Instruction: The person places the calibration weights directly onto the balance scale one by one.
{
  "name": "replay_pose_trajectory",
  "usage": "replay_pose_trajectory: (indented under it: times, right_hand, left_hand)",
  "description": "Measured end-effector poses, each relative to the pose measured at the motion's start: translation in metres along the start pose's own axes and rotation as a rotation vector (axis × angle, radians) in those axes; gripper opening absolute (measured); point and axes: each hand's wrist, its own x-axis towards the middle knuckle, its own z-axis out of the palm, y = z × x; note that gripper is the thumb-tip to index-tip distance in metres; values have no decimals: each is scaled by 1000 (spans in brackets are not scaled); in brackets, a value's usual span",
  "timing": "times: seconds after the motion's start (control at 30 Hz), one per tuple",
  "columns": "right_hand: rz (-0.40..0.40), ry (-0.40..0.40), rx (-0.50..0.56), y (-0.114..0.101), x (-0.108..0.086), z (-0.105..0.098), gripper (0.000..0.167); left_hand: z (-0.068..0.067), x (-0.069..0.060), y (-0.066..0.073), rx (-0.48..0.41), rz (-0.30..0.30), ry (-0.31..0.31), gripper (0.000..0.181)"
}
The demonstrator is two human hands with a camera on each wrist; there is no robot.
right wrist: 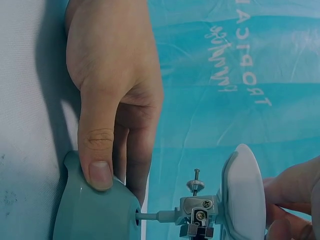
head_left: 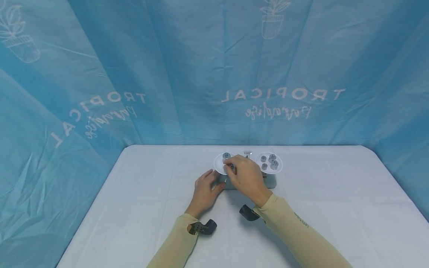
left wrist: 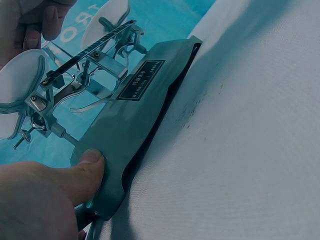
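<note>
A two-pan balance scale with a grey-green base (left wrist: 132, 112) stands on the table. My left hand (head_left: 204, 191) grips the base's left end, thumb on the front face and fingers behind. Over the left pan (head_left: 218, 166) reaches my right hand (head_left: 248, 178), its thumb and fingertips drawn together. Whether they pinch something is hidden; in the right wrist view the pan covers part of the fingers. One metal weight (head_left: 226, 155) sits at the back of that pan, and a dark object shows between the fingers. Several metal weights (head_left: 274, 164) stand on the right pan (head_left: 280, 166).
A white cloth covers the table (head_left: 161, 178). Blue printed curtain (head_left: 201, 74) hangs behind the table and along its sides. The metal beam (left wrist: 90, 50) and linkage run between the pans, close to the right hand. A black camera (head_left: 248, 213) sits at the right wrist.
</note>
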Motion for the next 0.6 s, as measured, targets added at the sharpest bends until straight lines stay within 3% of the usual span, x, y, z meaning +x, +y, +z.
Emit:
replay_pose_trajectory:
  times: [0.6]
  right_hand:
    - [-6,32,16,3,-2,-2,14]
  left_hand:
    - [0,0,0,1,4,-2,49]
